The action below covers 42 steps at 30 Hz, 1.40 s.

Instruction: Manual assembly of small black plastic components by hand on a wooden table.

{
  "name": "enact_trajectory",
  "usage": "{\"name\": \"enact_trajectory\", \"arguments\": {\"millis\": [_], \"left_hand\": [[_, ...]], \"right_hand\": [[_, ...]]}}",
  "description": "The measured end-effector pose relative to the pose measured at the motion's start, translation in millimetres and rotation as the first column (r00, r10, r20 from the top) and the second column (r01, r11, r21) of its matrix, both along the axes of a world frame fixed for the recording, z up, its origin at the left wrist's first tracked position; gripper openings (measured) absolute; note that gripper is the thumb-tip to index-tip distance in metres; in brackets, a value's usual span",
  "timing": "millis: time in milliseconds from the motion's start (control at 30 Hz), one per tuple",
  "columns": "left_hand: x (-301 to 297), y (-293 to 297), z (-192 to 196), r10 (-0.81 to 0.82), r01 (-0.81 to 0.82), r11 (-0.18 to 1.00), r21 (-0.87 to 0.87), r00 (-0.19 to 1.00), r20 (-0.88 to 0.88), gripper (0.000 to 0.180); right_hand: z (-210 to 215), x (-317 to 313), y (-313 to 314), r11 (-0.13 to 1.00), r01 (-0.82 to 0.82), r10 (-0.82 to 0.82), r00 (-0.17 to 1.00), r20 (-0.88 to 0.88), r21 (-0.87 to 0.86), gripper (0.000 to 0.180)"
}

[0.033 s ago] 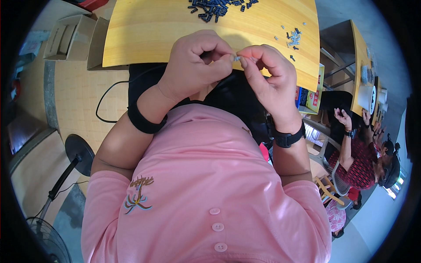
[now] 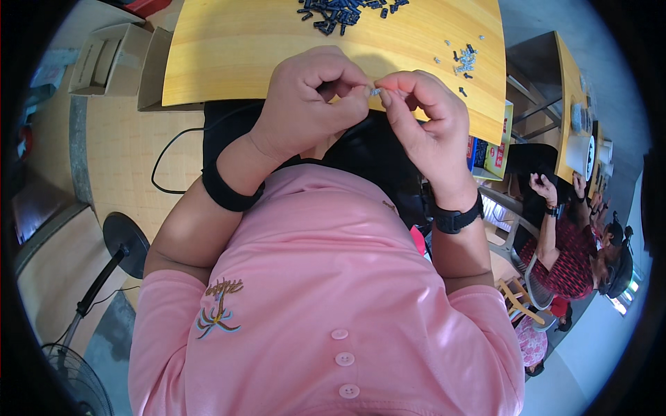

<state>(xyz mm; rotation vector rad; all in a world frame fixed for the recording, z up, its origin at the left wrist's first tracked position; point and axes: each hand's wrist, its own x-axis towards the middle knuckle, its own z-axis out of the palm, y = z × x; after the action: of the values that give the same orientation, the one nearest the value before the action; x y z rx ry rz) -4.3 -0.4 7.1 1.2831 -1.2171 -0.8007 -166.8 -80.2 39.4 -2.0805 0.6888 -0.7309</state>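
Note:
My left hand (image 2: 305, 100) and my right hand (image 2: 433, 114) meet fingertip to fingertip just above the near edge of the table (image 2: 229, 62). Between their pinched thumbs and forefingers is a tiny silvery-grey piece (image 2: 375, 91), mostly covered, so its exact kind does not show. To the right on the tabletop lies a small scatter of similar silvery pieces (image 2: 466, 62), with a few black ones among them. A heap of small black parts (image 2: 336, 14) spreads at the table's far side, beyond my left hand.
Cardboard boxes (image 2: 111, 59) stand left of the table. A yellow-green box (image 2: 498, 156) sits below its right edge. A black cable (image 2: 163, 149) loops on the floor, near a fan (image 2: 76, 378). Another person (image 2: 562, 260) sits at a second table on the right.

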Motion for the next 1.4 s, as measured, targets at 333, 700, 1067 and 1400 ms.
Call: {"name": "enact_trajectory", "arguments": {"millis": [333,700,1067,1400], "left_hand": [[-1.3,-8.5,-0.6,0.087,-0.057,0.985,-0.165,0.980,0.178,0.004],[5.7,-8.1,4.4,-0.064,0.259,0.917,0.304,0.847,-0.528,0.014],[2.8,-11.3,0.5,-0.018,0.339,0.862,0.376,0.763,-0.646,0.015],[6.9,-12.2,-1.7,-0.050,0.509,0.784,0.355,0.622,-0.782,0.014]], "right_hand": [[-4.1,2.6,-5.6,0.986,0.051,-0.056,0.998,0.026,0.158,0.004],[-6.0,2.2,-7.2,0.993,0.002,-0.007,0.999,0.042,0.121,0.007],[-5.7,0.3,-5.7,0.980,0.009,-0.004,1.000,-0.027,0.198,0.007],[-8.8,-3.0,-3.9,0.963,-0.009,0.006,1.000,0.014,0.269,0.006]]}}
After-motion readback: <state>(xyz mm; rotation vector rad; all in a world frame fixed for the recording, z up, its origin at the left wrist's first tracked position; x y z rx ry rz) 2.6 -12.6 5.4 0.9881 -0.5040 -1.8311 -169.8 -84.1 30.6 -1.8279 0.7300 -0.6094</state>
